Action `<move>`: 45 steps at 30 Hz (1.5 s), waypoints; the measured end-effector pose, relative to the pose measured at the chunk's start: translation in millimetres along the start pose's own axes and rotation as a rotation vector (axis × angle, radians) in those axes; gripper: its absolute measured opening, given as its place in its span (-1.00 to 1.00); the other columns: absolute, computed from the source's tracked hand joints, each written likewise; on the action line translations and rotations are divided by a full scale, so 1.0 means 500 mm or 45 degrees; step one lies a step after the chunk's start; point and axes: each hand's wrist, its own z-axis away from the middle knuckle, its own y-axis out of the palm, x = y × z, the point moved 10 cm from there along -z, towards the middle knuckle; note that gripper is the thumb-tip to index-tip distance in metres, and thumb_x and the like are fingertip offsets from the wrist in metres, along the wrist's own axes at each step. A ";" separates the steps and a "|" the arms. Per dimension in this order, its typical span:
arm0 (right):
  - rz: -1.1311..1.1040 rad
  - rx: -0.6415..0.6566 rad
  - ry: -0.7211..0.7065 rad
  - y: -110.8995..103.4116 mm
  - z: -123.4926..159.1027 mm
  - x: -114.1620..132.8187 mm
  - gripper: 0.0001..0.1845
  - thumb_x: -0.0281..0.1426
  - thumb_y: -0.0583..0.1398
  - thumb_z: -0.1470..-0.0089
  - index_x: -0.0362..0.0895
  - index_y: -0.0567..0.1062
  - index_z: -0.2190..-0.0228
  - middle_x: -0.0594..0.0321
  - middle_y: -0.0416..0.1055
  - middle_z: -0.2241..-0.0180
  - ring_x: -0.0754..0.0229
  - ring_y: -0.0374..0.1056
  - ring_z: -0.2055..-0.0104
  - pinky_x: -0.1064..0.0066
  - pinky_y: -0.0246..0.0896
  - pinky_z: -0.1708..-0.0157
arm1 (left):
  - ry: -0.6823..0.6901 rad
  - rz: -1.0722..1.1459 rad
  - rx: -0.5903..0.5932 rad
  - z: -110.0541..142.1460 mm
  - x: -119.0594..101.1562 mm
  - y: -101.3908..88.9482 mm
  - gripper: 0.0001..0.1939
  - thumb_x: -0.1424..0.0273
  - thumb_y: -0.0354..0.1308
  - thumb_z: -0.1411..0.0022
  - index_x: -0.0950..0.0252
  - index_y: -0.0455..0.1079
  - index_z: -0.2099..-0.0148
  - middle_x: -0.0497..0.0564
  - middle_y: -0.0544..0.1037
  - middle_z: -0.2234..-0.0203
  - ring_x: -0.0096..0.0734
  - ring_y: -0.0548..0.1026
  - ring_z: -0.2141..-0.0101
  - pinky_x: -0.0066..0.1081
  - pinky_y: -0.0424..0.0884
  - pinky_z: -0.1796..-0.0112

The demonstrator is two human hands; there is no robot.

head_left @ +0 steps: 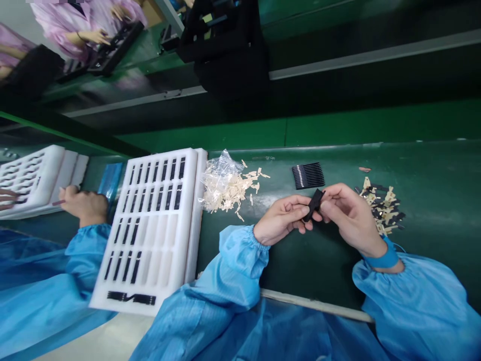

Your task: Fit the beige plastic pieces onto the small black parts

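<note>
Between my two hands is a small black plastic part (pixel 314 204), tilted above the green bench. My left hand (pixel 286 216) pinches its lower end between thumb and fingers. At the upper right side, the fingers of my right hand (pixel 347 213) are closed against the same part. Just beyond my hands lies a row of thin black strips (pixel 308 175) side by side. A heap of small cream and black pieces (pixel 387 206) is right of my right hand. To the left of my left hand, cream-coloured pieces (pixel 225 193) spill beside a clear plastic bag (pixel 225 165).
A white foam tray (pixel 150 230), partly filled with black strips, stands on the left atop another. Beyond it, a co-worker's hand (pixel 84 203) is near more white trays (pixel 33 175). Across a raised ledge, people in pink handle black trays (pixel 116 50). A black bin (pixel 229 55) hangs over the back.
</note>
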 end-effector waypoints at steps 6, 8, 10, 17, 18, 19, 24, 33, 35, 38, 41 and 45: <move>0.019 0.043 0.023 0.012 -0.004 -0.003 -0.79 -0.24 0.33 -0.25 -0.07 0.43 0.23 0.33 0.44 0.43 0.29 0.42 0.46 0.50 0.32 0.48 | -0.024 0.037 -0.008 -0.002 0.005 -0.004 -0.61 0.27 0.45 -0.14 0.38 0.50 0.07 0.04 0.62 0.34 -0.56 0.55 0.46 -0.62 0.39 0.50; 0.072 0.031 0.002 0.001 -0.007 0.001 -0.81 -0.24 0.31 -0.27 -0.08 0.46 0.21 0.32 0.44 0.45 0.30 0.37 0.49 0.49 0.31 0.48 | -0.028 0.054 -0.022 -0.001 0.002 -0.008 -0.60 0.26 0.46 -0.13 0.39 0.52 0.06 0.04 0.61 0.34 -0.60 0.51 0.48 -0.63 0.34 0.53; 0.140 -0.085 -0.035 -0.028 -0.010 0.011 -0.82 -0.24 0.30 -0.27 -0.09 0.49 0.23 0.34 0.41 0.49 0.32 0.32 0.51 0.48 0.28 0.48 | -0.024 0.059 -0.038 0.000 -0.002 -0.012 -0.59 0.26 0.45 -0.14 0.39 0.54 0.04 0.04 0.60 0.36 -0.63 0.48 0.51 -0.63 0.30 0.55; 0.215 -0.228 -0.076 -0.064 -0.012 0.032 -0.88 -0.31 0.32 -0.22 -0.08 0.54 0.32 0.33 0.39 0.50 0.31 0.30 0.50 0.47 0.24 0.47 | -0.050 0.019 -0.076 0.003 0.000 -0.022 -0.64 0.29 0.42 -0.17 0.39 0.57 0.03 0.06 0.61 0.35 -0.65 0.44 0.52 -0.63 0.27 0.57; 0.214 -0.214 -0.070 -0.060 -0.012 0.031 -0.89 -0.32 0.32 -0.21 -0.08 0.53 0.33 0.33 0.39 0.50 0.30 0.30 0.50 0.47 0.24 0.47 | -0.057 0.016 -0.071 0.003 0.002 -0.021 -0.64 0.29 0.42 -0.18 0.39 0.58 0.04 0.06 0.62 0.35 -0.65 0.45 0.52 -0.63 0.27 0.57; 0.212 -0.205 -0.066 -0.058 -0.012 0.029 -0.89 -0.33 0.33 -0.20 -0.08 0.53 0.34 0.34 0.39 0.50 0.30 0.30 0.50 0.47 0.24 0.47 | -0.063 0.013 -0.067 0.003 0.003 -0.021 -0.64 0.29 0.42 -0.18 0.39 0.58 0.04 0.06 0.62 0.35 -0.65 0.45 0.52 -0.63 0.27 0.57; 0.272 -0.194 -0.068 -0.053 -0.012 0.025 -0.89 -0.36 0.31 -0.22 -0.08 0.50 0.35 0.36 0.37 0.52 0.31 0.27 0.52 0.48 0.21 0.49 | -0.091 0.006 -0.094 0.003 0.007 -0.023 -0.62 0.28 0.44 -0.16 0.39 0.57 0.03 0.07 0.63 0.34 -0.64 0.46 0.52 -0.63 0.28 0.57; 0.434 -0.185 -0.114 -0.055 -0.010 0.026 -0.83 -0.26 0.26 -0.28 -0.06 0.48 0.34 0.29 0.38 0.43 0.24 0.29 0.42 0.39 0.25 0.42 | -0.183 -0.051 -0.152 0.006 0.019 -0.032 -0.54 0.26 0.48 -0.09 0.41 0.57 0.02 0.07 0.63 0.35 -0.64 0.49 0.51 -0.62 0.34 0.51; 0.451 -0.189 -0.099 -0.057 -0.009 0.023 -0.81 -0.23 0.26 -0.28 -0.06 0.48 0.33 0.27 0.39 0.41 0.22 0.29 0.41 0.38 0.26 0.42 | -0.188 -0.061 -0.161 0.006 0.020 -0.033 -0.53 0.25 0.49 -0.08 0.41 0.57 0.02 0.07 0.64 0.35 -0.64 0.49 0.51 -0.62 0.36 0.50; 0.462 -0.195 -0.090 -0.057 -0.010 0.021 -0.82 -0.23 0.26 -0.28 -0.06 0.49 0.33 0.26 0.41 0.40 0.22 0.29 0.41 0.38 0.25 0.43 | -0.188 -0.064 -0.165 0.007 0.018 -0.032 -0.54 0.25 0.50 -0.06 0.40 0.58 0.04 0.05 0.64 0.37 -0.64 0.50 0.52 -0.64 0.36 0.52; 0.449 -0.193 -0.094 -0.056 -0.012 0.022 -0.83 -0.26 0.26 -0.27 -0.06 0.48 0.35 0.28 0.41 0.41 0.24 0.30 0.42 0.40 0.24 0.43 | -0.177 -0.076 -0.164 0.007 0.015 -0.030 -0.55 0.25 0.50 -0.06 0.39 0.59 0.04 0.04 0.63 0.39 -0.63 0.52 0.52 -0.65 0.36 0.52; 0.440 -0.199 -0.077 -0.057 -0.013 0.018 -0.83 -0.27 0.26 -0.28 -0.06 0.48 0.35 0.30 0.40 0.44 0.25 0.29 0.44 0.41 0.22 0.44 | -0.153 -0.128 -0.181 0.006 0.014 -0.035 -0.52 0.23 0.49 -0.08 0.39 0.59 0.01 0.06 0.65 0.36 -0.63 0.52 0.52 -0.62 0.40 0.50</move>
